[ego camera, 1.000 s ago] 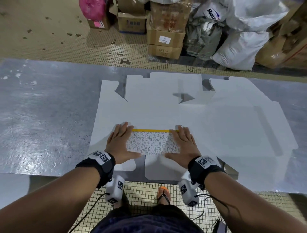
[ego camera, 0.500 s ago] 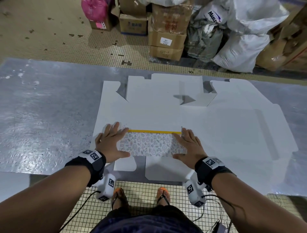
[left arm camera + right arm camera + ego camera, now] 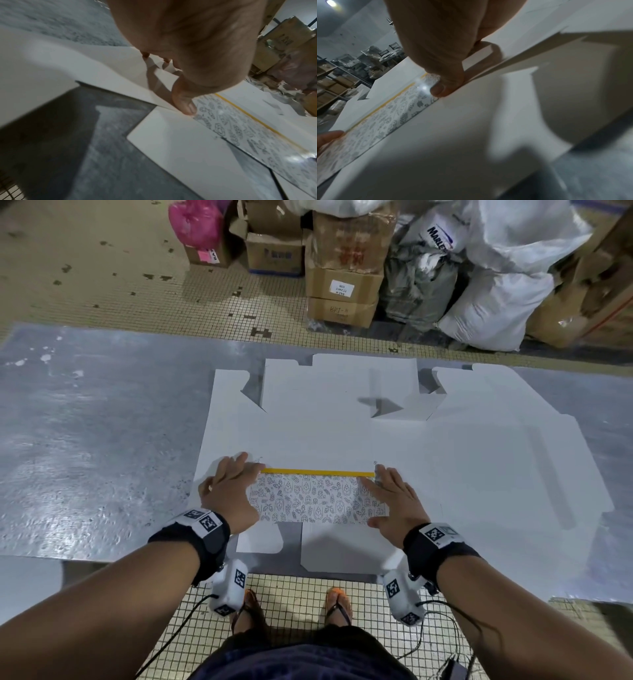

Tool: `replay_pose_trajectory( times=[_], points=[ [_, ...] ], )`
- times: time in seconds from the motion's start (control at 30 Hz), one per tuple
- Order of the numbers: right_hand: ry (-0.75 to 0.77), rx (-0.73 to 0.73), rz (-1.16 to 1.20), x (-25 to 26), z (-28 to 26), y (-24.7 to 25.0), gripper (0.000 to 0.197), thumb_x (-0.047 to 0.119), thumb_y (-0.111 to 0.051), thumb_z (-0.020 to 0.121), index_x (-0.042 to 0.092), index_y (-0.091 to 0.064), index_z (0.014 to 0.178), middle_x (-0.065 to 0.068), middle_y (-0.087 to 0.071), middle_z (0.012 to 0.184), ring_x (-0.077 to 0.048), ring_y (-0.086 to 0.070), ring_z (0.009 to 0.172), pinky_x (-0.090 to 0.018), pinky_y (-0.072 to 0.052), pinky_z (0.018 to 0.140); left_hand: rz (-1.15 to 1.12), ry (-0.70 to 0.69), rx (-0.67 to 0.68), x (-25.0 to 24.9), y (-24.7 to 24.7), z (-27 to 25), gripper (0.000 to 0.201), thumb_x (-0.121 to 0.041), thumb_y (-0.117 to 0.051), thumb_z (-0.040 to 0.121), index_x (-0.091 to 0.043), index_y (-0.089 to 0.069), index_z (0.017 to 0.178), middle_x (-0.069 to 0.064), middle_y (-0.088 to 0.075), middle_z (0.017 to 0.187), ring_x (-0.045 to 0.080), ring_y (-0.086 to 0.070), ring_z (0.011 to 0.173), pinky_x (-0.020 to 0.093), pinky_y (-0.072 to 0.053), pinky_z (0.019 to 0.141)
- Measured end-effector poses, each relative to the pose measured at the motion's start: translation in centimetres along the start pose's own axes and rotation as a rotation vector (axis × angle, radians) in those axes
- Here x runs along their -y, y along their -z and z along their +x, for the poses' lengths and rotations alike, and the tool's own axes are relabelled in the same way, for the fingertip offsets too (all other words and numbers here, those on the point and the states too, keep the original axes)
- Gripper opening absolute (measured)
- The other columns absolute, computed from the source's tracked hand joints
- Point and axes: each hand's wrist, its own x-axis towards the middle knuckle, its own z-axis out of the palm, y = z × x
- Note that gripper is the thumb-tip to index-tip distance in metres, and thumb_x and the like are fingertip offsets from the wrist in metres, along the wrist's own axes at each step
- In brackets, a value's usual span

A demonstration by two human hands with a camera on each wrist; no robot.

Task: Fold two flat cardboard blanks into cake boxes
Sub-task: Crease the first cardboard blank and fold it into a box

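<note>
Head view: a white sack (image 3: 445, 236) at upper right reads "MARLE…". Centre frame, the cardboard blank (image 3: 342, 436) lies on the grey counter (image 3: 96, 446). The left hand (image 3: 230, 495) and right hand (image 3: 394, 501) press flat, fingers straight, on its folded patterned flap (image 3: 317, 497).

Left wrist view: the thumb (image 3: 184, 104) presses the flap's edge.

Right wrist view: the same.
</note>
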Motion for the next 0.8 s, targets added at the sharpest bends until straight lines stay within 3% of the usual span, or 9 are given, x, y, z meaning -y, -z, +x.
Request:
replay_pose_trajectory(
  times=[0.13,0.23,0.33,0.4,0.47,0.57,0.67,0.8],
  points=[
    [-0.028,-0.055,0.052,0.6,-0.7,-0.7,0.084,0.016,-0.071,0.088,0.045,-0.023,0.152,0.025,0.006,0.156,0.001,0.016,0.145,-0.027,0.009,0.121,0.017,0.025,0.041,-0.9,0.2,-0.5,0.099,-0.008,-0.060,0.073,-0.049,-0.014,0.151,-0.020,0.014,0.164,0.008,0.019,0.150,0.040,-0.004,0.120],
    [-0.075,-0.135,0.141,0.9,-1.5,-1.6,0.075,0.011,-0.069,0.090,0.035,-0.033,0.152,0.017,-0.010,0.162,-0.006,0.006,0.151,-0.031,0.001,0.124,0.049,0.038,0.088,-1.4,0.4,-0.8,0.098,-0.007,-0.057,0.080,-0.045,-0.005,0.154,-0.016,0.020,0.164,0.012,0.022,0.150,0.042,-0.005,0.121],
    [-0.093,-0.195,0.198,1.3,-2.2,-1.9,0.069,0.011,-0.070,0.088,0.026,-0.041,0.149,0.009,-0.025,0.161,-0.009,-0.005,0.151,-0.022,-0.005,0.119,0.112,0.021,0.133,-2.6,1.1,-1.0,0.093,-0.008,-0.054,0.085,-0.032,-0.001,0.157,-0.008,0.021,0.165,0.019,0.021,0.152,0.046,-0.005,0.122],
    [-0.082,-0.223,0.214,1.5,-2.5,-1.7,0.067,0.011,-0.072,0.086,0.023,-0.046,0.147,0.004,-0.033,0.157,-0.010,-0.014,0.148,-0.014,-0.008,0.112,0.136,-0.040,0.106,-3.6,1.5,-1.3,0.090,-0.008,-0.054,0.085,-0.028,-0.007,0.158,-0.006,0.020,0.165,0.019,0.022,0.151,0.046,-0.001,0.123],
    [-0.079,-0.227,0.219,1.8,-2.8,-1.3,0.066,0.013,-0.073,0.085,0.022,-0.048,0.145,0.002,-0.040,0.151,-0.009,-0.021,0.143,-0.011,-0.010,0.106,0.112,-0.126,0.069,-4.4,1.6,-1.6,0.087,-0.007,-0.057,0.083,-0.032,-0.018,0.156,-0.009,0.016,0.166,0.016,0.023,0.151,0.045,0.005,0.123],
    [-0.091,-0.217,0.200,2.4,-3.3,-0.5,0.058,0.016,-0.066,0.089,0.023,-0.049,0.144,0.006,-0.046,0.148,-0.010,-0.027,0.142,-0.015,-0.016,0.107,0.100,-0.246,0.049,-5.7,1.7,-1.7,0.077,-0.017,-0.060,0.087,-0.038,-0.027,0.153,-0.009,0.007,0.167,0.014,0.020,0.152,0.043,0.010,0.122],
    [-0.095,-0.237,0.190,2.8,-3.8,0.4,0.049,0.005,-0.053,0.091,0.021,-0.057,0.137,0.004,-0.056,0.140,-0.014,-0.046,0.132,-0.015,-0.027,0.106,0.121,-0.326,0.020,-7.8,2.2,-1.5,0.069,-0.025,-0.058,0.092,-0.041,-0.027,0.152,-0.010,0.003,0.167,0.013,0.016,0.152,0.042,0.010,0.121],
    [-0.110,-0.270,0.298,2.2,-4.7,1.1,0.035,0.016,-0.056,0.092,0.029,-0.064,0.123,0.004,-0.068,0.122,-0.017,-0.061,0.112,-0.021,-0.043,0.092,0.149,-0.493,0.010,-11.5,3.0,-1.2,0.061,-0.026,-0.055,0.097,-0.043,-0.032,0.151,-0.014,-0.018,0.164,0.009,-0.007,0.153,0.036,0.004,0.118]
  ],
)
